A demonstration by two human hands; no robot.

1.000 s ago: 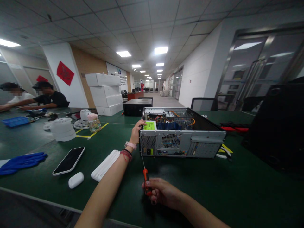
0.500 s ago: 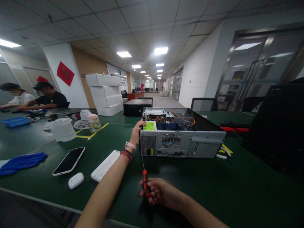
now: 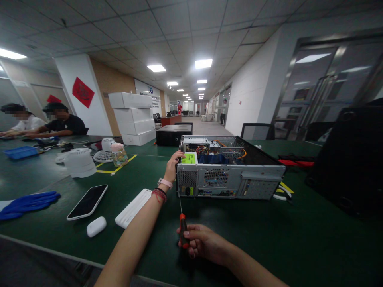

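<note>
Right hand (image 3: 205,241), one: grip closed round a screwdriver (image 3: 183,233), red-and-dark handle between thumb and fingers, shaft pointing away from the wearer and slightly left. Tip at the lower left corner of the PC's rear panel (image 3: 233,172); any screw there is too small for me to make out.

Left hand (image 3: 171,167), one: fingers laid over the top left corner of the PC (image 3: 260,167), beside a green label (image 3: 189,159). Whether that grip clasps the edge or merely rests, I cannot tell. Pink-strapped watch (image 3: 165,183) and red bracelet (image 3: 159,194) at the wrist.

PC, one: grey metal, top off, lying flat on the green worktop (image 3: 239,239), rear towards the wearer; coloured cables (image 3: 203,150) inside.

Left of the arms, on the worktop: white slab (image 3: 133,208), partly behind the left forearm; phone (image 3: 87,202), dark screen up; small white pod (image 3: 96,227) near it; blue glove (image 3: 30,204) farther left.

Farther off: jar (image 3: 120,157), white fan (image 3: 103,156) just beside it, blue tray (image 3: 20,153), black case (image 3: 173,136) beyond the PC, stacked white boxes (image 3: 133,127).

Persons at left: two, seated.
</note>
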